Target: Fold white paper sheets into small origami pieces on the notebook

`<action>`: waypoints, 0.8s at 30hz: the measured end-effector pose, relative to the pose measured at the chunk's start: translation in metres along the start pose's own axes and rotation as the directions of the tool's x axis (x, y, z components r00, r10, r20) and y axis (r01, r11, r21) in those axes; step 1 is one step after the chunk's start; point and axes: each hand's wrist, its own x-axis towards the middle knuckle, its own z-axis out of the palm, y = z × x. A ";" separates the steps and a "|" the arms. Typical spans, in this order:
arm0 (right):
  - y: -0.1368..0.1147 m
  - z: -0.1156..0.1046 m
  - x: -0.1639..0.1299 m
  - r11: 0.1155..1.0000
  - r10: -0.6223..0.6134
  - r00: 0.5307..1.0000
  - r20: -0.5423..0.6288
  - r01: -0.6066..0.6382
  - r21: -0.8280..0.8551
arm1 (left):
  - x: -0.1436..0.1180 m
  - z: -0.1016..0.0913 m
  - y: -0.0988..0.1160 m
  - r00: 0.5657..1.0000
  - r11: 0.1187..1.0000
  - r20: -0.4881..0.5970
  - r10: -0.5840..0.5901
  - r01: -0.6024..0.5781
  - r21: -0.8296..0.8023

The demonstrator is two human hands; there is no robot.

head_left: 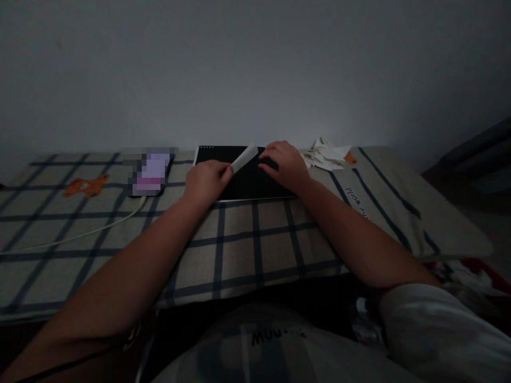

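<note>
Head view, dim light: the person sits at a plaid cloth (247, 239) spread over a low surface against a pale wall. A black board (249, 181) lies flat on the cloth near the wall edge. The left hand (205, 181) rests on the board's near left part, fingers curled and pinched on the lower end of a white paper strip (244, 158), which rises at a slant toward the right. The right hand (284, 164) lies on the board's right part, fingers bent and spread, pressing down just beside the strip's upper end; I cannot tell whether it touches the strip or only the board. Judgement on progress: the strip looks like 1 narrow folded or rolled piece, and a heap of paper scraps (327, 155) lies to the right of the board, so some cutting or tearing appears done already, while the strip itself is not yet laid down or finished. To the left of the board sits a phone (150, 171) with a lit screen, blurred, and a white cable (80, 234) runs from it across the cloth toward the left edge. An orange figure (85, 186) is printed on the cloth farther left.
</note>
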 end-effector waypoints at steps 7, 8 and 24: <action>-0.028 0.009 0.003 0.927 0.191 0.972 0.139 -0.226 0.300 | -0.004 0.013 0.007 0.997 0.915 -0.070 0.011 -0.038 -0.403; -0.032 0.009 0.004 0.898 0.228 0.960 0.164 -0.272 0.346 | -0.006 0.015 0.010 0.997 0.896 -0.073 0.027 -0.057 -0.440; -0.023 0.016 0.003 0.575 0.292 0.908 0.301 -0.418 0.703 | -0.004 0.025 0.011 0.986 0.486 0.157 -0.056 0.164 -0.858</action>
